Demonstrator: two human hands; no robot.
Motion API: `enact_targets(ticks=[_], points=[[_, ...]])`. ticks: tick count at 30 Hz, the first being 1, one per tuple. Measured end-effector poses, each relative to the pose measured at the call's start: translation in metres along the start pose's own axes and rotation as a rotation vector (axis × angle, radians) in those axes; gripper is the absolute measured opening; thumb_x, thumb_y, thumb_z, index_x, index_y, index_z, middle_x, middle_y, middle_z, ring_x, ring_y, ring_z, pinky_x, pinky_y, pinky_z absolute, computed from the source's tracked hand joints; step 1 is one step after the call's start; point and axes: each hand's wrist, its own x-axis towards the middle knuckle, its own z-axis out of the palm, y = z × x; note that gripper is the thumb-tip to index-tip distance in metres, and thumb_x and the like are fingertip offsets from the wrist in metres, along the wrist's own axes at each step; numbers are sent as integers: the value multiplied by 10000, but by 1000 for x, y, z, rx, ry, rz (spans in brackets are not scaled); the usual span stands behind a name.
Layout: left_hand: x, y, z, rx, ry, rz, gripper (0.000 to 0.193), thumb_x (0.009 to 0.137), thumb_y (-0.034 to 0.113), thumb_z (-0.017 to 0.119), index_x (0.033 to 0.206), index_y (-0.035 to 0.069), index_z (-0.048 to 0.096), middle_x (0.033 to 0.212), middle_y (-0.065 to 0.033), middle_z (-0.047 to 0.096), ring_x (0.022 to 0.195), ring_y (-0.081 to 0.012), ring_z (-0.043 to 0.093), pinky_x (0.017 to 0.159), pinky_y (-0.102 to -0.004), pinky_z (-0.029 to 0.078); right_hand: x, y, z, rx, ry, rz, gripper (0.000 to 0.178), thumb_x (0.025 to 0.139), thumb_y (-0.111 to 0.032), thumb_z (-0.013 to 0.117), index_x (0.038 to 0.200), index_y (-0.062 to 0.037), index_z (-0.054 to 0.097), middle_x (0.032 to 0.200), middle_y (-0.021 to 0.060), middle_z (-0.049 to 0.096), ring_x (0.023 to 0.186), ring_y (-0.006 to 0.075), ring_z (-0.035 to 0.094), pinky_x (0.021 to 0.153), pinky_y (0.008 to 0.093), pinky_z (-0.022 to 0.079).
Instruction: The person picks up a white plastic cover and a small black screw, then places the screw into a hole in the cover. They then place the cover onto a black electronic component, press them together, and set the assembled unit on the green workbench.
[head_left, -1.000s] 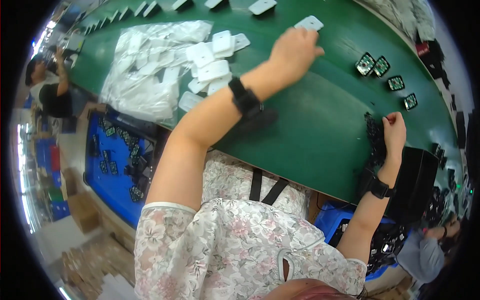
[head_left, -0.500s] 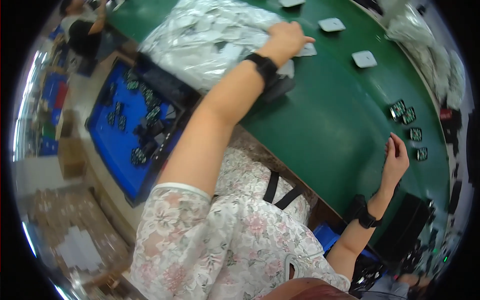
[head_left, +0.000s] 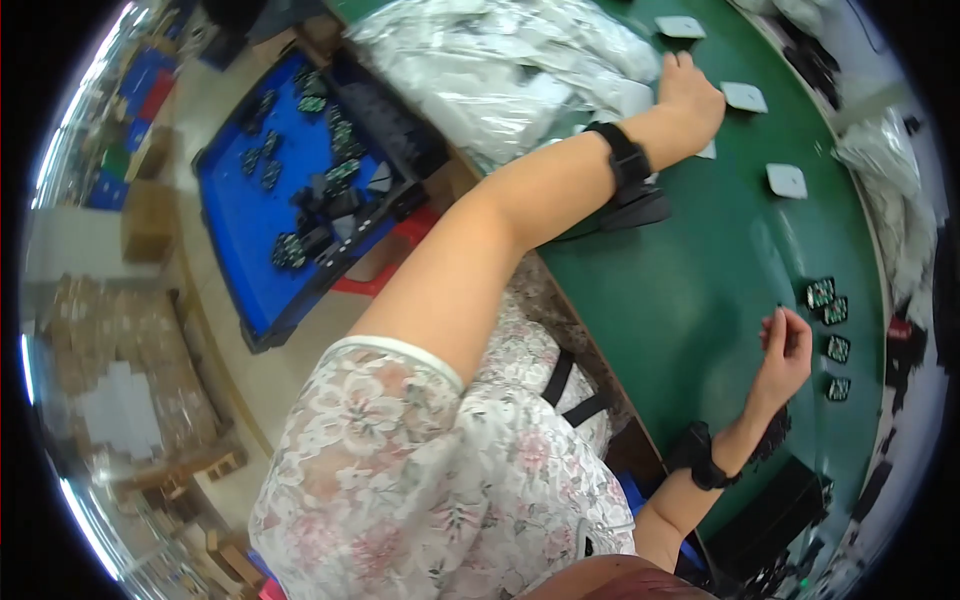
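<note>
My left hand reaches over the green table beside a clear plastic bag of flat white pieces. Its fingers are curled closed, and whatever they may hold is hidden. Near it lie three white square casings with rounded corners: one just beyond the fingertips, one to the right and one nearer me. A white piece shows partly from under the wrist. My right hand is raised over the table, fingers bent in a pinch with a tiny dark thing at the tips. Several small green-and-black circuit boards lie beyond it.
To the left stands a blue tray with dark rims, holding several circuit boards and black parts. A black pouch-like object lies under my left wrist. Next to my right forearm is a black box. Plastic bags line the table's far edge.
The view has shifted, so the table appears farther right and lower. My left hand has moved toward the white casings, its pointing finger now curled in. My right hand's fingers have bent inward.
</note>
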Motion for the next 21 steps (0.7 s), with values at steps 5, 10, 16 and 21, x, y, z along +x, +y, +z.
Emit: enact_targets(ticks=[5, 10, 16, 21], points=[[-27, 56, -2, -774, 329, 182, 86, 786, 93, 619, 806, 14, 644, 835, -144, 600, 779, -260, 575, 658, -363, 471, -1, -26, 18, 248, 59, 36, 114, 890, -116, 608, 936, -12, 606, 766, 29, 614, 667, 71, 551, 603, 180, 422], [-74, 97, -10, -1606, -366, 43, 307, 839, -13, 517, 1136, 66, 530, 820, -103, 583, 601, -171, 615, 507, -284, 491, -5, -22, 17, 505, -13, 142, 121, 897, -121, 595, 928, -4, 584, 753, 37, 610, 642, 77, 533, 580, 189, 401], [-85, 108, -12, -1634, -485, 234, 316, 834, -42, 512, 1127, 56, 578, 788, -80, 570, 520, -144, 578, 499, -266, 473, -5, -15, 6, 542, -38, 285, 113, 878, -111, 622, 908, -5, 600, 727, 21, 607, 612, 57, 531, 530, 168, 384], [-86, 107, -20, -1536, -395, 260, 201, 830, -29, 565, 1002, 47, 635, 742, -75, 545, 562, -143, 581, 502, -281, 456, -6, -12, 1, 527, -82, 310, 128, 897, -143, 600, 905, -15, 596, 716, 15, 597, 613, 56, 521, 553, 171, 388]])
